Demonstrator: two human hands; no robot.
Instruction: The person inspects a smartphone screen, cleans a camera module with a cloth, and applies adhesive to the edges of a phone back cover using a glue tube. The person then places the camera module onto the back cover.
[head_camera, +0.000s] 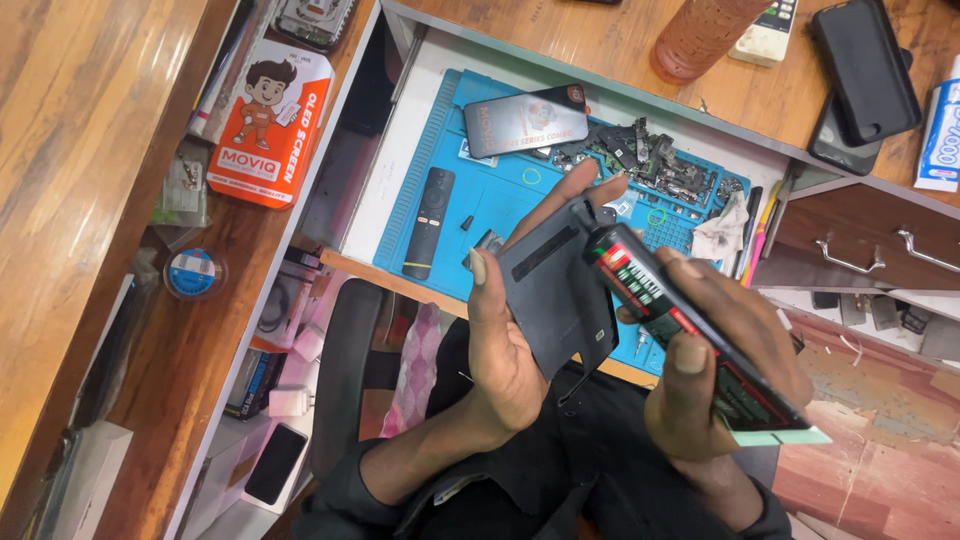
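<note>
The person's left hand (505, 345) is closed around a dark grey phone back cover (553, 300), thumb pressed on its near edge and the other fingers behind it, so that the inner face of the cover tilts toward the viewer. The right hand (725, 365) grips a phone body (690, 335) edge-on, thumb on the near side and palm wrapped over the far side; the exposed face shows a black battery with red and white label strips, and a pale film tab projects from the lower end. The two parts touch along one edge near the top, and both are held over the lap, just in front of the desk edge. Judging by this arrangement, the step in hand is the separation or fitting of cover and body; the next move would call for a steady hold of the body and controlled alignment or parting along the shared edge, with care for any cable, which cannot be seen here. Beyond the hands lies a blue work mat (440, 170) on a white tray. On the mat rest a black remote control (429, 222), a dark phone-sized panel (525, 120), a cluster of small dismantled parts (650, 160) and a crumpled cloth (718, 228). Further off, on the wooden desk, stand an orange box (270, 125), a bottle (700, 35) and a black phone case (865, 70).
</note>
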